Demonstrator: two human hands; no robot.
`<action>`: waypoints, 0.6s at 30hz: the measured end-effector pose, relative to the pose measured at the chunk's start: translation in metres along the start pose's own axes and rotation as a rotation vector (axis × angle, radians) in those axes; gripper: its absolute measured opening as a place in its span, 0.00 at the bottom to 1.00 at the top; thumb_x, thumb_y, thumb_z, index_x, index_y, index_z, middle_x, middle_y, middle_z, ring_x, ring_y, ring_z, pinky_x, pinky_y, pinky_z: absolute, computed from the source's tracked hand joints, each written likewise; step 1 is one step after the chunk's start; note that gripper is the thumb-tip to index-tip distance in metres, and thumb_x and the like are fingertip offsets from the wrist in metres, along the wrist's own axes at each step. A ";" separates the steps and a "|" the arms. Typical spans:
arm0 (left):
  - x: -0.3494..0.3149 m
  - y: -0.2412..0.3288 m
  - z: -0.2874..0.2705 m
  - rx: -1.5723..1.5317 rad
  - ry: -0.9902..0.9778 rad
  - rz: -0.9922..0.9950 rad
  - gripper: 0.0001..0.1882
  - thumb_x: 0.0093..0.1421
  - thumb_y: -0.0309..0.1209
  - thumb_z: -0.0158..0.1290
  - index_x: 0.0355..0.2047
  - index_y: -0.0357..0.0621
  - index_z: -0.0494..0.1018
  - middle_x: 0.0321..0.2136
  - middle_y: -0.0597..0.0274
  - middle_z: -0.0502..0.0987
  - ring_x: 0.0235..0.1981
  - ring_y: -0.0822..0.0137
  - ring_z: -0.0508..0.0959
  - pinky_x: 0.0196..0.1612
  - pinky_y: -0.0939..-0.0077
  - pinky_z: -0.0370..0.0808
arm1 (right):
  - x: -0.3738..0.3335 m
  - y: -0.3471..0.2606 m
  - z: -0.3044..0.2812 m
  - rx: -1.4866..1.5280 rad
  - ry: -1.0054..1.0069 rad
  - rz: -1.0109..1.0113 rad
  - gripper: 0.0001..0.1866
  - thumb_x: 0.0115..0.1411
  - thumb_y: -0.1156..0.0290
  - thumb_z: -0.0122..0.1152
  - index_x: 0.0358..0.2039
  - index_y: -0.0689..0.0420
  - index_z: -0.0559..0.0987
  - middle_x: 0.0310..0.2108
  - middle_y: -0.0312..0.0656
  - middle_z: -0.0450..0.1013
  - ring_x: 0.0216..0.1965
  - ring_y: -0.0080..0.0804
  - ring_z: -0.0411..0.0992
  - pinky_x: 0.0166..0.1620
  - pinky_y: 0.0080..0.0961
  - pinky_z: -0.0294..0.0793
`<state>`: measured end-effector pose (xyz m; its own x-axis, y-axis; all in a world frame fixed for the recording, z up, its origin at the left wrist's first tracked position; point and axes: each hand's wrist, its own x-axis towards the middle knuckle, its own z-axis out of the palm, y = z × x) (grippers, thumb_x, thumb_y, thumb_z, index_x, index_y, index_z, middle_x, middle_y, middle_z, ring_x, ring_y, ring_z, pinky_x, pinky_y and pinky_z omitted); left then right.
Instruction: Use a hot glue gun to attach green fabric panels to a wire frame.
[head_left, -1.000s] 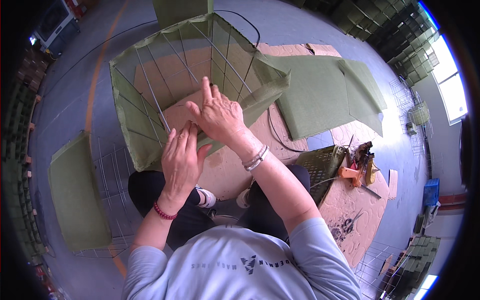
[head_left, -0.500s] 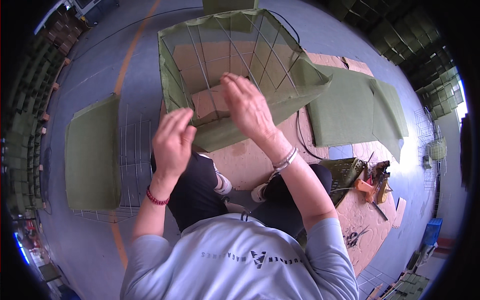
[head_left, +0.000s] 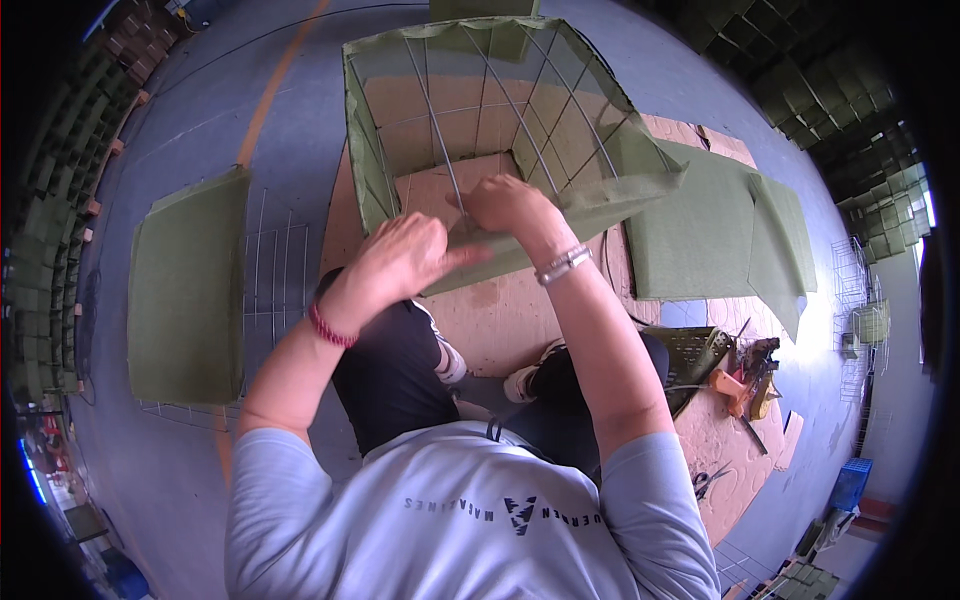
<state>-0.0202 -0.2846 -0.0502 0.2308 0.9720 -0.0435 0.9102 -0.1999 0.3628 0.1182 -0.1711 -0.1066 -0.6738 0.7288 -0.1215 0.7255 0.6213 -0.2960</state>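
A box-shaped wire frame [head_left: 436,125] covered in thin green mesh fabric [head_left: 610,205] stands in front of me, its wire grid side facing up. At its near left corner is my left hand [head_left: 398,258], fingers curled at the fabric's edge and one digit pointing right. My right hand [head_left: 510,208] is closed at the near edge, by a wire. Its fingertips are partly hidden, and they seem to grip the fabric there.
Cardboard [head_left: 490,315] lies under the frame. Flat green mesh pieces [head_left: 690,235] are at right, and a green mesh panel [head_left: 185,300] rests on wire grids at left. An orange glue gun [head_left: 730,388], a green basket [head_left: 690,355] and scissors [head_left: 708,482] sit by my right knee.
Both hands, stretched out above the frame before, have curled at its near edge. My left hand has moved right and turned inward; my right hand has come lower and nearer.
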 end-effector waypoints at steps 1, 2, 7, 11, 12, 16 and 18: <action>0.006 0.001 -0.005 -0.089 -0.201 -0.090 0.39 0.56 0.62 0.46 0.11 0.33 0.67 0.11 0.40 0.68 0.18 0.43 0.74 0.24 0.56 0.71 | 0.001 0.005 0.004 -0.066 0.038 -0.048 0.27 0.66 0.51 0.43 0.34 0.65 0.80 0.37 0.54 0.76 0.42 0.48 0.75 0.44 0.39 0.73; 0.005 -0.006 0.002 -0.079 -0.150 -0.137 0.38 0.58 0.62 0.45 0.18 0.31 0.71 0.17 0.38 0.71 0.22 0.44 0.75 0.27 0.57 0.71 | 0.000 -0.008 -0.006 -0.060 0.029 -0.062 0.27 0.66 0.51 0.43 0.34 0.65 0.80 0.37 0.54 0.76 0.42 0.48 0.75 0.44 0.39 0.73; -0.021 -0.013 0.021 0.054 0.835 0.159 0.36 0.62 0.57 0.42 0.44 0.29 0.71 0.34 0.43 0.76 0.34 0.49 0.77 0.46 0.61 0.74 | -0.044 -0.033 -0.033 0.123 0.825 -0.206 0.21 0.62 0.54 0.50 0.37 0.63 0.75 0.33 0.46 0.75 0.38 0.42 0.75 0.45 0.30 0.73; -0.047 -0.004 0.040 0.311 0.654 0.187 0.34 0.60 0.56 0.46 0.40 0.29 0.72 0.28 0.45 0.76 0.34 0.53 0.78 0.51 0.57 0.72 | -0.060 -0.028 -0.003 -0.076 0.630 -0.170 0.19 0.63 0.56 0.49 0.29 0.61 0.75 0.27 0.45 0.74 0.31 0.42 0.75 0.40 0.36 0.72; -0.045 -0.003 0.036 0.293 0.581 0.167 0.34 0.60 0.57 0.45 0.37 0.30 0.72 0.25 0.46 0.75 0.32 0.53 0.79 0.51 0.56 0.72 | -0.057 -0.031 -0.002 -0.059 0.755 -0.174 0.21 0.64 0.55 0.48 0.25 0.60 0.76 0.21 0.44 0.73 0.27 0.41 0.76 0.35 0.36 0.73; -0.024 -0.003 0.019 0.225 0.329 0.088 0.36 0.58 0.62 0.44 0.25 0.32 0.72 0.14 0.47 0.73 0.20 0.50 0.78 0.36 0.57 0.77 | -0.052 -0.032 -0.012 -0.145 0.428 -0.053 0.23 0.67 0.54 0.44 0.22 0.56 0.75 0.11 0.42 0.69 0.20 0.44 0.74 0.26 0.36 0.73; -0.017 -0.006 0.016 0.165 0.205 0.069 0.40 0.58 0.63 0.42 0.14 0.32 0.71 0.12 0.43 0.72 0.16 0.49 0.77 0.24 0.57 0.74 | -0.043 -0.029 -0.015 -0.083 0.323 -0.038 0.27 0.66 0.49 0.41 0.23 0.57 0.76 0.13 0.45 0.71 0.22 0.45 0.75 0.28 0.37 0.73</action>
<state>-0.0247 -0.3019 -0.0663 0.2348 0.9567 0.1720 0.9425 -0.2673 0.2006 0.1278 -0.2161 -0.0787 -0.6312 0.7498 0.1984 0.7185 0.6616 -0.2146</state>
